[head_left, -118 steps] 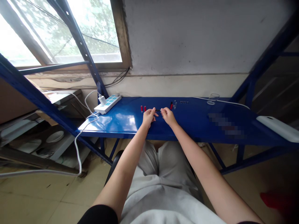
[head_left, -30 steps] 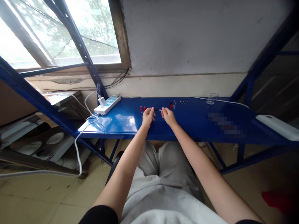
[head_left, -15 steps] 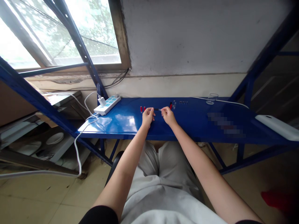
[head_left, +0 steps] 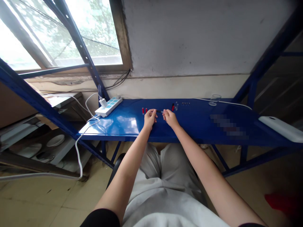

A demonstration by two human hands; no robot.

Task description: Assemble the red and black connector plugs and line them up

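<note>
My left hand (head_left: 150, 117) and my right hand (head_left: 169, 117) rest close together on the blue metal shelf (head_left: 194, 124). Both are closed in a pinch on the two ends of a thin dark stick-like piece (head_left: 159, 111) held between them. Two small red pieces (head_left: 144, 110) lie just left of my left hand. A red and dark piece with small clear bits (head_left: 174, 107) lies just right of my right hand, and a short row of tiny dark parts (head_left: 186, 103) sits behind it.
A white power strip (head_left: 109, 106) with a plugged charger and cable (head_left: 79, 148) lies at the shelf's left end. A clear glass (head_left: 215, 99) stands at the back right, a white flat device (head_left: 280, 128) at the far right. Blue rack posts (head_left: 78, 41) frame the window.
My right hand has shifted a little to the left, closer to my left hand; the thin piece stays pinched between them. Nothing else on the shelf has moved.
</note>
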